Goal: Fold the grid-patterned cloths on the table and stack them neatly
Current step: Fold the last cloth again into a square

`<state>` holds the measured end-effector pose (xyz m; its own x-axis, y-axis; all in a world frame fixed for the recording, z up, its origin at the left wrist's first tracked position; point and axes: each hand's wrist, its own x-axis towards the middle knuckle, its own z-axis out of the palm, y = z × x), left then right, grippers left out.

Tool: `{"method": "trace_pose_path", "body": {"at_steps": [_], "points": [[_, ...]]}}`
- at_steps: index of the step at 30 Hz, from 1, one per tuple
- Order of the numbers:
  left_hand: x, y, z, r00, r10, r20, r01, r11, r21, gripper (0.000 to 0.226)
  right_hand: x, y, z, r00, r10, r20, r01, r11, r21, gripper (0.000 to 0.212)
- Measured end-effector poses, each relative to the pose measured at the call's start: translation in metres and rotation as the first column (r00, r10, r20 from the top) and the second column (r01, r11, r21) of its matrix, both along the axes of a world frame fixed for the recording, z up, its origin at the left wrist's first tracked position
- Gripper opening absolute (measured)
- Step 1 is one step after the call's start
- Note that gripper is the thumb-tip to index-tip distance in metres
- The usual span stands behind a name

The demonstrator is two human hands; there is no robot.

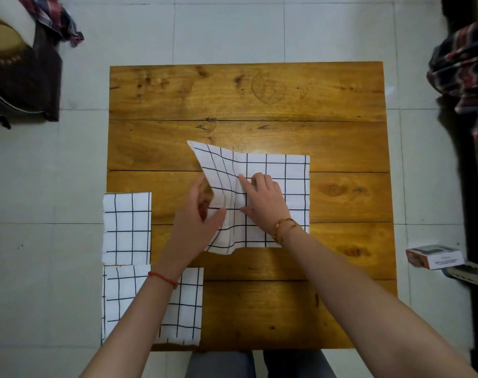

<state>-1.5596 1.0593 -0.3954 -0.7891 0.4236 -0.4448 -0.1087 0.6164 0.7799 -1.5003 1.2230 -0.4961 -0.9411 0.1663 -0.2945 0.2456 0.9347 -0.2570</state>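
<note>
A white cloth with a black grid (276, 170) lies in the middle of the wooden table (246, 94). Its left part is raised and bent over toward the right. My left hand (198, 222) grips that raised left edge between thumb and fingers. My right hand (262, 199) presses flat on the cloth's middle, fingers pointing left at the crease. A narrow folded grid cloth (127, 227) sits at the table's left edge. A wider grid cloth (183, 306) lies flat at the near left corner, partly under my left forearm.
Plaid clothing (461, 66) hangs at the right. More plaid fabric (55, 17) and a dark cushion lie on the tiled floor at the far left. A small white box (434, 257) rests on the floor right of the table.
</note>
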Motion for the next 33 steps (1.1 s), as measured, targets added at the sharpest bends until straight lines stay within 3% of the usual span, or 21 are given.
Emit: {"method": "trace_pose_path", "body": {"at_steps": [4,7,9,13,15,19,22,24,28,33], "points": [[0.010,0.024,-0.002,0.982,-0.190,0.007,0.190,0.982,0.016,0.070,-0.002,-0.001,0.012,0.999,-0.029,-0.029,0.028,0.998,-0.053,0.055],[0.023,0.047,-0.014,0.967,-0.248,0.060,0.241,0.965,0.102,0.076,0.008,0.014,0.025,0.969,-0.238,-0.073,0.218,0.953,-0.209,0.036],[0.032,0.064,-0.023,0.964,-0.256,0.072,0.247,0.962,0.115,0.077,0.021,0.030,0.024,0.879,-0.476,-0.039,0.424,0.816,-0.393,0.015],[0.048,0.091,-0.041,0.969,-0.216,0.118,0.197,0.969,0.150,0.083,0.042,0.056,0.029,0.611,-0.790,0.046,0.654,0.472,-0.591,0.043],[0.053,0.096,-0.047,0.963,-0.214,0.163,0.188,0.968,0.165,0.088,0.049,0.065,0.035,0.565,-0.823,0.068,0.688,0.424,-0.589,0.051],[0.055,0.089,-0.053,0.966,-0.236,0.104,0.226,0.969,0.104,0.082,0.055,0.074,0.028,0.588,-0.802,0.107,0.705,0.443,-0.554,0.047],[0.045,0.074,-0.059,0.965,-0.246,-0.084,0.245,0.969,-0.030,0.065,0.053,0.079,0.019,0.617,-0.780,0.103,0.709,0.495,-0.502,0.021],[0.035,0.061,-0.064,0.937,-0.291,-0.195,0.267,0.953,-0.141,0.059,0.051,0.083,0.015,0.618,-0.782,0.081,0.710,0.511,-0.483,0.017],[0.022,0.044,-0.074,0.840,-0.472,-0.269,0.373,0.861,-0.345,0.062,0.041,0.090,0.012,0.651,-0.757,0.050,0.698,0.572,-0.430,0.015],[0.021,0.037,-0.084,0.717,-0.667,-0.205,0.493,0.693,-0.526,0.073,0.037,0.091,0.010,0.680,-0.730,0.069,0.708,0.629,-0.321,0.018]]}}
